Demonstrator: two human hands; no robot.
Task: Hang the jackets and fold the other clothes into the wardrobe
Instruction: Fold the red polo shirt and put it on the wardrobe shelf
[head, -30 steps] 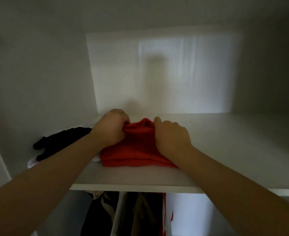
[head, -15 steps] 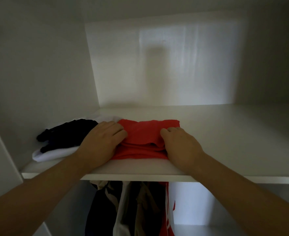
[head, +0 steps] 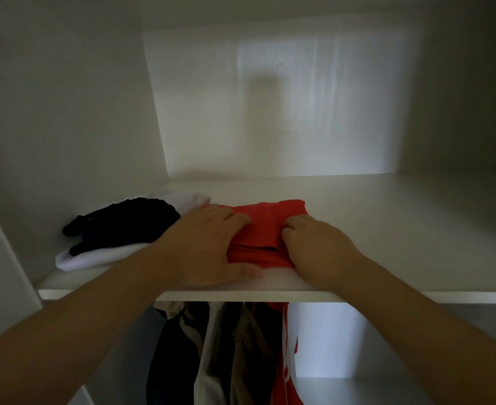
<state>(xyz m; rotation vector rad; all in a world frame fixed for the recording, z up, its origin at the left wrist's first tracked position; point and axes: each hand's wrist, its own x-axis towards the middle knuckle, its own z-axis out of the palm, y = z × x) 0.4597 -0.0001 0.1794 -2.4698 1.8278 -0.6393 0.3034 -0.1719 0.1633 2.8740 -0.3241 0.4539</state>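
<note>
A folded red garment [head: 265,220] lies on the white wardrobe shelf [head: 386,229] near its front edge. My left hand [head: 208,247] rests flat on the garment's left side, fingers straight and thumb along the front edge. My right hand [head: 316,247] presses on its right side with the fingers bent at the knuckles. Left of the red garment lies a folded white garment [head: 95,258] with a black garment [head: 124,223] on top.
Jackets [head: 226,352] in dark, beige, white and red hang below the shelf. The wardrobe's left wall [head: 65,127] and back panel [head: 284,97] close in the shelf. The shelf's right half holds nothing I can see.
Both hands let go of the bunched red cloth and slid back toward the shelf's front edge. The red garment now lies flatter, and the view has tilted down a little.
</note>
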